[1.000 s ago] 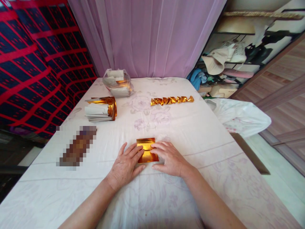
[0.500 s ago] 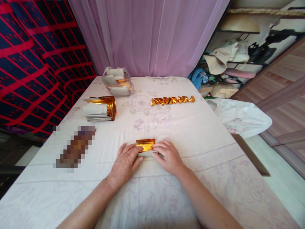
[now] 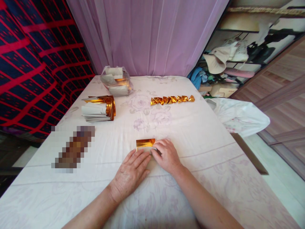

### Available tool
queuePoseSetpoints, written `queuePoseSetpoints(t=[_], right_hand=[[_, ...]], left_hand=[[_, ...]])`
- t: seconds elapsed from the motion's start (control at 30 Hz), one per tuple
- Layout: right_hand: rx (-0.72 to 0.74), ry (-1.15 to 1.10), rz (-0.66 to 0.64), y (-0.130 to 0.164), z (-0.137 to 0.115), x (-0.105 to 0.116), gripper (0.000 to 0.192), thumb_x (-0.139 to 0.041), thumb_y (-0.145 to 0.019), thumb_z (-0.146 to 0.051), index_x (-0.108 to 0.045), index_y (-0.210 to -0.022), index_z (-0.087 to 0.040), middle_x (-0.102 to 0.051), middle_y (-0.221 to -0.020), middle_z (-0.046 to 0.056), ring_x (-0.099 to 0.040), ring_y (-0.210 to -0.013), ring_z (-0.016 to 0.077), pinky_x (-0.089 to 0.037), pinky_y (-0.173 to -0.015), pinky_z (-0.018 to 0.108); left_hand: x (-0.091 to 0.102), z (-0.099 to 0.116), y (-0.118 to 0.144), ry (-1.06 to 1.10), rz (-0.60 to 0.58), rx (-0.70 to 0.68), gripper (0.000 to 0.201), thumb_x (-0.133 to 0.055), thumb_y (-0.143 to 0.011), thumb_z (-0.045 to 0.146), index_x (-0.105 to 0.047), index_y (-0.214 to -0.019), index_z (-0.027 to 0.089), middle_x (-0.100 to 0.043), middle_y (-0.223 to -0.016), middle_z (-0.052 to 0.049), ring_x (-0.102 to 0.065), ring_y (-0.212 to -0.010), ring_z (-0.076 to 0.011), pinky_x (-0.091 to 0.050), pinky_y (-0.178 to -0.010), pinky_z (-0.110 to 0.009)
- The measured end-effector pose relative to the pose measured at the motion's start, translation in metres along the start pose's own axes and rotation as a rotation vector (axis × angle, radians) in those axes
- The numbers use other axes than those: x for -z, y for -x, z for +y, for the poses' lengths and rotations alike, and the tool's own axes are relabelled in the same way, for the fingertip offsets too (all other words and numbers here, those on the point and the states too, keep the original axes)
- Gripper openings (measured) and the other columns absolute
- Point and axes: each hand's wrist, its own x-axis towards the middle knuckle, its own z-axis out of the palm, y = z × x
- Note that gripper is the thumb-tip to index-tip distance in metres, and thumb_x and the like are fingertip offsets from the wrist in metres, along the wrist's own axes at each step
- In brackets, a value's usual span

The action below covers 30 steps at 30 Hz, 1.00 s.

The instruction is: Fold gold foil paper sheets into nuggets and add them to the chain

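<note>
A small sheet of gold foil paper (image 3: 145,142) lies on the cloth in front of me, gold at its far part. A pale grey strip, apparently folded over, shows along its near part. My left hand (image 3: 132,168) rests flat, its outstretched fingertips pressing on the near left edge. At the right end, my right hand (image 3: 167,156) has its fingers bent and closed on the paper's near corner. Farther back on the right, a row of folded gold foil pieces (image 3: 172,100) lies on the cloth. To the left stands a stack of grey-backed foil sheets (image 3: 95,109).
A clear plastic bag (image 3: 116,81) with more foil sheets sits at the back left of the cloth-covered table (image 3: 205,190). A pixelated brown area (image 3: 73,149) covers something at the left. Shelves and a white bag (image 3: 240,116) stand to the right.
My left hand has moved nearer to me and slightly right, off the gold face. The paper's near part now shows grey where gold showed before. My right hand stays at the right end.
</note>
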Motion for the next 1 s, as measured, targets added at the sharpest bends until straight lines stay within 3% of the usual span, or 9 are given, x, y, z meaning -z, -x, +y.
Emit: queuePoseSetpoints(t=[0.33,1.0], right_hand=[[-0.039,0.035,0.054,0.002,0.0006,-0.0029,0.011,-0.057,-0.088,-0.022,-0.066,-0.084,-0.02,-0.067,-0.089,0.007,-0.058,-0.089,0.0223,-0.044,-0.084,0.037],[-0.044,0.079,0.072,0.0015,0.0018,-0.0052,0.009,-0.058,-0.086,-0.021,-0.066,-0.081,-0.021,-0.067,-0.087,0.006,-0.058,-0.087,0.0222,-0.044,-0.082,0.037]], left_hand=[[-0.0068,0.0002,-0.0001,0.048,-0.133,0.056,0.046,-0.044,-0.099,0.042,-0.05,-0.137,0.016,-0.06,-0.136,-0.01,-0.051,-0.13,-0.027,-0.035,-0.112,-0.048],[-0.0084,0.0002,0.0,0.118,-0.154,0.1,0.048,-0.047,-0.097,0.04,-0.047,-0.14,0.018,-0.057,-0.139,-0.01,-0.048,-0.133,-0.0259,-0.034,-0.113,-0.047]])
